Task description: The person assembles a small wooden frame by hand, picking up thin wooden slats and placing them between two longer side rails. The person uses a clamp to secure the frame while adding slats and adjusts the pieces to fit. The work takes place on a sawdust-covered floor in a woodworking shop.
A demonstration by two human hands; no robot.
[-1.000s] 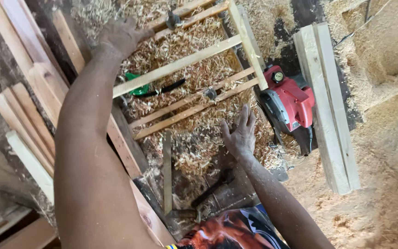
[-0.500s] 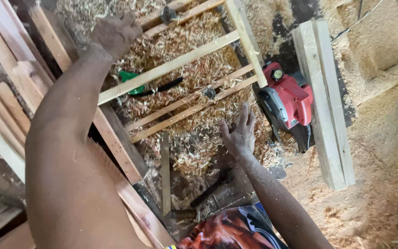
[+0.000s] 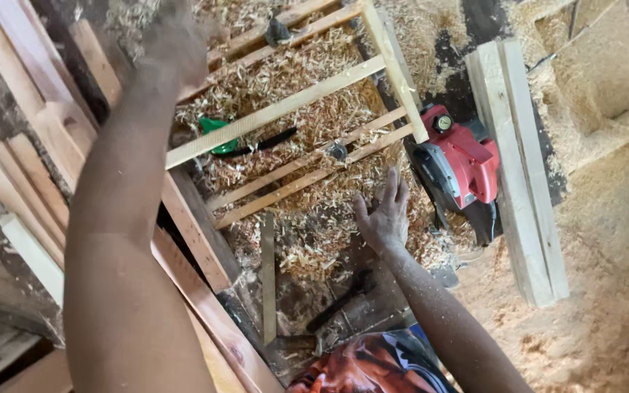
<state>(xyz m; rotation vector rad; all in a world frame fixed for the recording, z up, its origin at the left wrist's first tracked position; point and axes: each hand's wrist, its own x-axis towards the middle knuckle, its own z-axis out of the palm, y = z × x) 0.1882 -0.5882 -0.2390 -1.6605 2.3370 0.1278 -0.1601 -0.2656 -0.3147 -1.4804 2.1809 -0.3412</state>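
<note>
Left hand (image 3: pixel 172 44) raised blurred over shavings (image 3: pixel 307 124), right hand (image 3: pixel 384 215) spread flat

Even, soft daylight with no glare or hard shadows, dimmest along the dark left edge; the raised left hand (image 3: pixel 176 44) is smeared by motion blur, while the right hand (image 3: pixel 384 215) and wood shavings (image 3: pixel 314 225) remain fairly sharp.

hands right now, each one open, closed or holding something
Left hand: blurred, among the wood shavings; cannot tell open or closed.
Right hand: open, fingers spread, holding nothing, over the shavings.
</note>
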